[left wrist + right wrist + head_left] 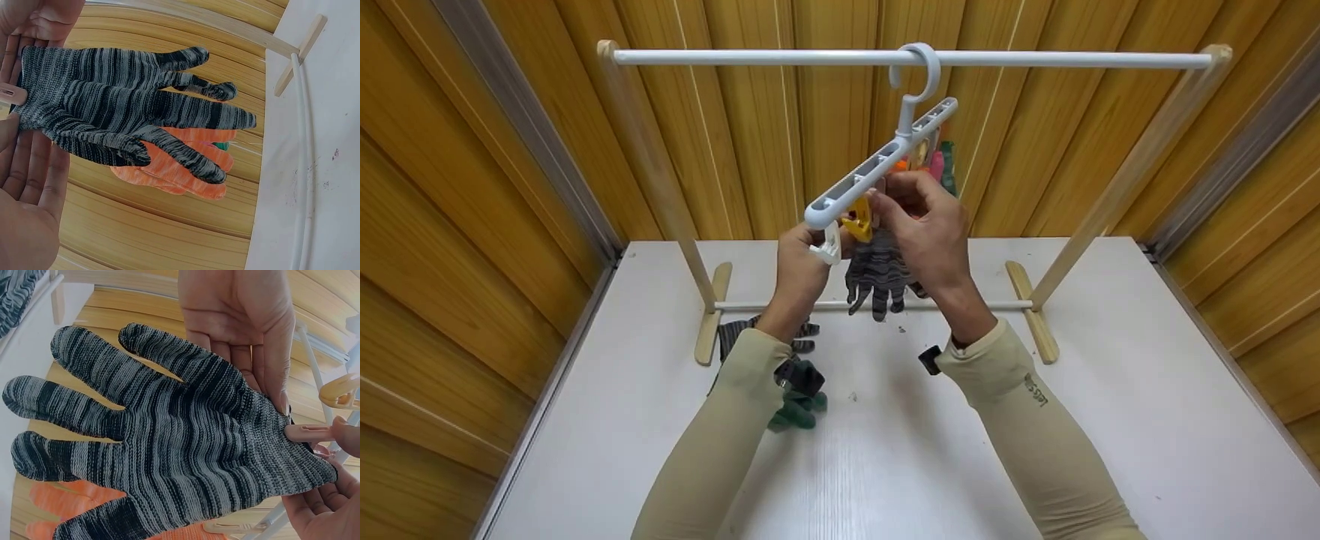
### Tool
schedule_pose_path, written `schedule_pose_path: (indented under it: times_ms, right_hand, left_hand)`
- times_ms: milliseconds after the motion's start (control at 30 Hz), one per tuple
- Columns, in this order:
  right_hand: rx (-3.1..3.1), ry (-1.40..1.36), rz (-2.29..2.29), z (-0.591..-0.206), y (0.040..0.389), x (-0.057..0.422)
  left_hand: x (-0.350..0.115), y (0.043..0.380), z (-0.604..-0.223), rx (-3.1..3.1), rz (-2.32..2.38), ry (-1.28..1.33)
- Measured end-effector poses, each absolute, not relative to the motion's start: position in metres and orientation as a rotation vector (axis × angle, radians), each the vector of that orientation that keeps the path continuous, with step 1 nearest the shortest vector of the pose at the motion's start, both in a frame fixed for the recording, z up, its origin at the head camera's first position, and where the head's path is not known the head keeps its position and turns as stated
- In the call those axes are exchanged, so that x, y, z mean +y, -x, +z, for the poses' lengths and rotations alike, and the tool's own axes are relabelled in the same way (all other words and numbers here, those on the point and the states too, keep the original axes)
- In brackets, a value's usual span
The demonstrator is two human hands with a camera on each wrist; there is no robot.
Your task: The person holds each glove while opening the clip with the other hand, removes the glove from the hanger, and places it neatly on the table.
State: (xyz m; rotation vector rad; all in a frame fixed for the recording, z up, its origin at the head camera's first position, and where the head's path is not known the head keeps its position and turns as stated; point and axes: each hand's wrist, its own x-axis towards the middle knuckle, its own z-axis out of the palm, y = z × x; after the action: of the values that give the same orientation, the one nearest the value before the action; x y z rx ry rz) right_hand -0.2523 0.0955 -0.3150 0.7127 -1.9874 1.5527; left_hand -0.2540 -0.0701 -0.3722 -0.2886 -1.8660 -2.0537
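Observation:
A black-and-grey striped knit glove (180, 433) hangs fingers down from the white clip hanger (877, 169). Its cuff is pinched by my left hand (801, 270), the thumb in front and the fingers behind. My right hand (934, 232) pinches a pink clothespin (309, 433) with thumb and fingers; the clip's jaws lie over the cuff edge. Nearer me on the hanger are a yellow clothespin (859, 221) and a white clothespin (829, 244). Behind the striped glove hangs an orange glove (208, 163).
The hanger's hook loops over the white rod (765, 58) of a wooden-legged rack. Farther along the hanger hangs something green (948, 169). Another striped glove (733, 337) and a green-and-black glove (799, 409) lie on the white table (885, 465), partly hidden by my left forearm.

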Motion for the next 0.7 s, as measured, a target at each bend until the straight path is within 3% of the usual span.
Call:
schedule_pose_path:
  times_ms: [700]
  right_hand:
    - [-1.959,-0.675,1.564,-0.315,0.259,0.098]
  left_hand:
    - [-0.078,0.255,-0.384,-1.87,-1.967,0.322]
